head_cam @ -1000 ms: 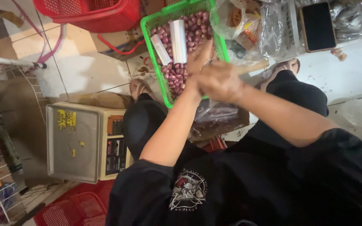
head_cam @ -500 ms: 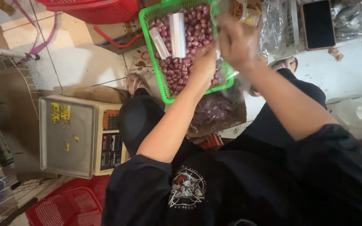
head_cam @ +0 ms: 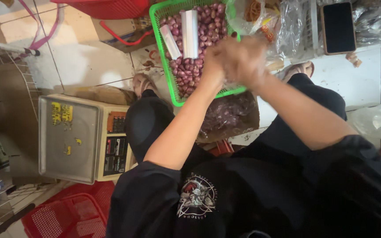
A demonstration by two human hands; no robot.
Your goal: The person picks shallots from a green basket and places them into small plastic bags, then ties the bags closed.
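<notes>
A seated person is working both hands together over a green basket (head_cam: 171, 83) of small red shallots (head_cam: 186, 72) resting on the tiled floor (head_cam: 84, 61) between the knees. The left hand (head_cam: 214, 61) and right hand (head_cam: 245, 59) are pressing against each other above the basket's right rim — both blurred, fingers curled in; whether they are closing on a shallot cannot be told. Two white rolls (head_cam: 189, 33) are lying on top of the heap toward the basket's far end.

Judging by the pose, the hands are handling or peeling something taken from the heap; reaching again would call for a short drop to the left into the basket, clear of the rolls.

Room is tight. A red basket (head_cam: 106, 6) is sitting just beyond the green one's far edge, clear bags (head_cam: 283, 26) are crowding its right side, and a dark phone (head_cam: 338, 26) is lying farther right. A dark bag (head_cam: 228, 117) of skins or shallots is lying under the basket's near edge. A weighing scale (head_cam: 69, 139) is standing off the left knee, with a red crate (head_cam: 62, 216) below it — bare tile is showing beyond the scale, at the far left.
</notes>
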